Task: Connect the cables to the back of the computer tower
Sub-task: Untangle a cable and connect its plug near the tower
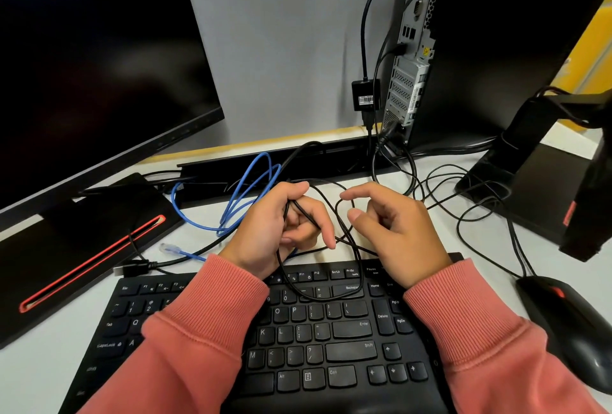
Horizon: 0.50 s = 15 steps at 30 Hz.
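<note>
The black computer tower [496,49] stands at the back right with its rear port panel [409,59] turned toward me; a few black cables are plugged into it. My left hand [281,228] is closed around a thin black cable [344,238] that loops over the top of the keyboard. My right hand [394,228] hovers beside the loop with thumb and forefinger apart, holding nothing. A blue network cable [245,195] lies coiled left of my hands, its clear plug [167,248] loose on the desk. A thicker black cable with a free plug [130,268] lies next to it.
A black keyboard [331,340] lies under my wrists. A black mouse [569,321] sits at the right. The left monitor [92,59] and its red-trimmed base [82,261] fill the left side. Another monitor stand [516,162] is at the right. A small black adapter [365,95] hangs by the tower.
</note>
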### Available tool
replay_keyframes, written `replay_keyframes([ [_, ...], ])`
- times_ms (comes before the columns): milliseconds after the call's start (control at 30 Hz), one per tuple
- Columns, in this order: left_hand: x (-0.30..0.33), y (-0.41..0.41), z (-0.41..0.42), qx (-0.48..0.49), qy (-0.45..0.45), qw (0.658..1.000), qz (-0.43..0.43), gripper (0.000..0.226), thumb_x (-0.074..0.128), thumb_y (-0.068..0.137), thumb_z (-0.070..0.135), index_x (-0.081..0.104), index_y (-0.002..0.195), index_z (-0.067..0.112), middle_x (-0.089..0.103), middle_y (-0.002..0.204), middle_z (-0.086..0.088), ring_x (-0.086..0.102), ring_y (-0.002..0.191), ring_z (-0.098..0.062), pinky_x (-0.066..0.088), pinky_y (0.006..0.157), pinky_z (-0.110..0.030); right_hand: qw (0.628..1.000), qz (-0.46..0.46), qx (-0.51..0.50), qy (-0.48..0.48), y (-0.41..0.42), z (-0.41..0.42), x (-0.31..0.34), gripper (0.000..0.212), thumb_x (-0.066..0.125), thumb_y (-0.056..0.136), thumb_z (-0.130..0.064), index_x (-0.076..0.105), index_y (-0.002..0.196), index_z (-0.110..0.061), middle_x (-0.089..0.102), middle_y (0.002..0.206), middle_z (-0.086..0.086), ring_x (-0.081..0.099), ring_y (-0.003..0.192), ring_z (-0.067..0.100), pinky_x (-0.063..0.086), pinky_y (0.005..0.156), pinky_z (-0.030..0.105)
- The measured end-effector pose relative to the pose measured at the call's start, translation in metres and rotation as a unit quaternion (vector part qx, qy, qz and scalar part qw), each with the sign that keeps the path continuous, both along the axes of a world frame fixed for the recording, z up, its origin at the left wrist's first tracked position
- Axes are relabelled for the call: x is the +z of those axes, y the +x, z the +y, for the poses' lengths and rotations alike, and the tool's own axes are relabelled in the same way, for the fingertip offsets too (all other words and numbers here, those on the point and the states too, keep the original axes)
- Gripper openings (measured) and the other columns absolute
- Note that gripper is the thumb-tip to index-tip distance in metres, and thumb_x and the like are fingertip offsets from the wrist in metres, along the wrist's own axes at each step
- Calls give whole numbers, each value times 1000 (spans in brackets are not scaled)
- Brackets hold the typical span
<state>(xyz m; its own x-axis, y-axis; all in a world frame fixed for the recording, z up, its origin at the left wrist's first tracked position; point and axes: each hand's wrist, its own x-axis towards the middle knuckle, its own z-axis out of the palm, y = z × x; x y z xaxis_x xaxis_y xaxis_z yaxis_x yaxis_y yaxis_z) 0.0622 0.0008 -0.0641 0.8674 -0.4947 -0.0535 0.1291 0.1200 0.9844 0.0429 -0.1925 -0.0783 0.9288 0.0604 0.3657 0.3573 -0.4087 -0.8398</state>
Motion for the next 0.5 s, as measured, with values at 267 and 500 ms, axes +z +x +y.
replay_keyframes([
  [267, -1, 1, 0, -1, 2, 1000, -2, 70, 27, 98, 40, 73, 69, -5, 10, 44, -4, 6, 54, -25, 14, 62, -42, 1000, 8, 5, -2, 0, 0, 0, 11, 66, 93, -22, 73, 96, -29, 41, 52, -6, 41, 51, 7, 38, 58, 26],
  [500, 2, -3, -6, 66, 5, 996, -64, 52, 34, 107, 40, 75, 102, 8, 19, 45, 0, 11, 47, -18, 15, 54, -34, 999, -25, 36, 13, -4, 1, 0, 27, 64, 90, -41, 75, 75, -23, 37, 48, 2, 34, 49, 11, 31, 53, 28],
])
